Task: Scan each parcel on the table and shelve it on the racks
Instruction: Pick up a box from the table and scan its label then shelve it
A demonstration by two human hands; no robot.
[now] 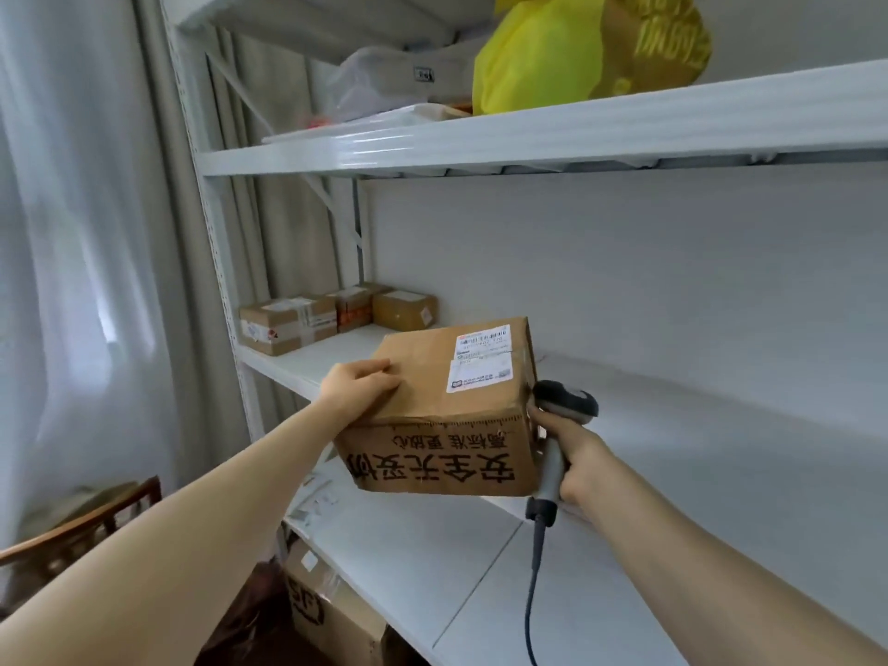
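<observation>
A brown cardboard parcel [432, 401] with white shipping labels on top and black printed characters on its near side is held in front of the white rack's middle shelf [672, 425]. My left hand [358, 384] grips its top left corner. My right hand [569, 454] presses against the parcel's right side while wrapped around the handle of a grey barcode scanner [560, 425], whose cable hangs down. The parcel's far edge is over the shelf; whether it rests on the shelf is hidden.
Three small cardboard boxes [331, 314] sit at the far left of the middle shelf. The upper shelf [528, 137] holds a yellow bag [586, 50] and clear-wrapped items. A large box [331, 612] stands below. A wooden chair [72, 531] is at lower left by curtains.
</observation>
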